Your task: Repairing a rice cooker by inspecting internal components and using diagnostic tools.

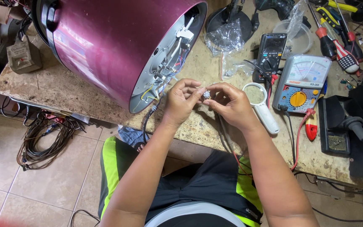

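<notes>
My left hand (182,101) and my right hand (228,103) meet over the worn workbench (55,90), pinching a small round silvery part (206,95) between their fingertips. Just to the left lies a large maroon cylindrical appliance (114,42) on its side, its open base (167,59) showing a metal plate, white parts and coloured wires. A black cable (148,120) hangs from that base over the bench edge.
A white magnifying glass (259,105), a black digital multimeter (269,52) and a grey analogue meter (301,82) with red and black leads lie right of my hands. Screwdrivers (337,46), plastic bags (227,38), a soldering stand (337,126). Coiled wires (43,138) on the tiled floor.
</notes>
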